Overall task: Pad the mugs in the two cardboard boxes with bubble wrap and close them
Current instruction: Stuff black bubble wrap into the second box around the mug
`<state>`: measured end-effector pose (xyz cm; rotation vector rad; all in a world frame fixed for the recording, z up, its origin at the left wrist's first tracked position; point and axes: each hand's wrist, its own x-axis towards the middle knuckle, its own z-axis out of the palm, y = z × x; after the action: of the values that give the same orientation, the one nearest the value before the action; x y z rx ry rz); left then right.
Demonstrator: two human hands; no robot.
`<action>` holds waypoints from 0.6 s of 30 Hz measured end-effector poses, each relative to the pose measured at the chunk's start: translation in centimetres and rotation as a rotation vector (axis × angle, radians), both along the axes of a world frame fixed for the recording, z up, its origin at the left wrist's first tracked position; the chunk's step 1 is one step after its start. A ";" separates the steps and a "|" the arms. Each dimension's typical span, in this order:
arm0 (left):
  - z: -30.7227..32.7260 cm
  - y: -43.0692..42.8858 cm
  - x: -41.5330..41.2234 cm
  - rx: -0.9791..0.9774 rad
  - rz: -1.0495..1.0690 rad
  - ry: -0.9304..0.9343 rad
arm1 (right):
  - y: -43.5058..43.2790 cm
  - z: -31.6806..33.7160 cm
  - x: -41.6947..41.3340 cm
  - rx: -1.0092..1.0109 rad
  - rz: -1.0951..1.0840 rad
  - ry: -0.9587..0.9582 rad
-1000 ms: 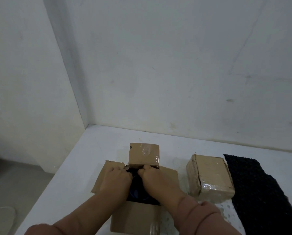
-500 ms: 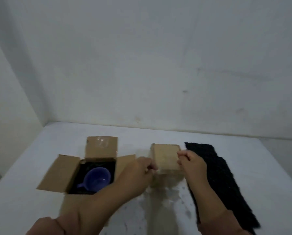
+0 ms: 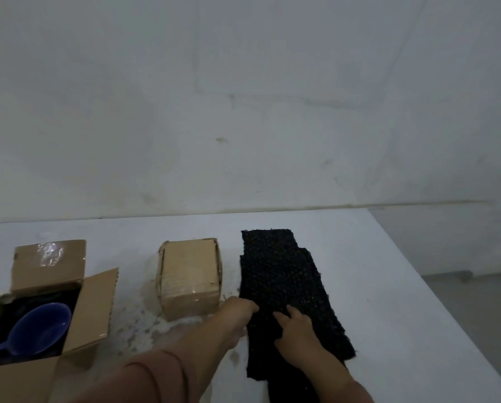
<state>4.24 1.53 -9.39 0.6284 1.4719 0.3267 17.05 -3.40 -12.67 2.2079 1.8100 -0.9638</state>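
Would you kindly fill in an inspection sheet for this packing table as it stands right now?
Surface: white table, with a stained, speckled patch in front of the closed box.
Job's things: open cardboard box at left, flaps up, blue mug inside on dark padding; closed box in the middle; black bubble wrap lying flat at right.
Clutter: nothing seen.
Hands: left hand at the wrap's left edge, grip unclear; right hand rests on the wrap, fingers loosely spread.
Cables: nothing seen.
Surroundings: pale wall behind the table; grey floor at right.
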 end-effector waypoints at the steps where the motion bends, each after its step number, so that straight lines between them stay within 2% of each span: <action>1: -0.1 0.0 0.6 -0.011 0.032 -0.041 | 0.0 0.0 0.2 0.003 0.019 -0.007; 5: 0.2 -0.6 2.7 0.022 0.016 -0.128 | 0.2 0.0 1.1 0.015 0.050 0.036; 9: -1.3 -0.2 3.8 0.293 -0.180 0.102 | 0.1 -0.5 1.7 0.046 0.039 0.092; 11: -1.3 0.2 3.9 0.348 -0.187 0.121 | 0.1 -0.6 2.1 0.135 -0.041 0.185; 13: -0.9 0.9 3.6 0.354 -0.115 0.022 | 0.3 -0.3 2.9 0.286 -0.228 0.258; 16: 0.9 1.8 2.2 0.324 0.003 -0.227 | 1.1 0.3 4.8 0.454 -0.540 0.337; 18: 2.4 2.0 0.8 0.308 0.049 -0.373 | 1.7 1.1 5.3 0.369 -0.749 0.615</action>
<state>5.02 3.53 -6.95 0.7322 1.0878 0.6800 22.32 -1.74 -11.61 3.2003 1.3938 -1.7085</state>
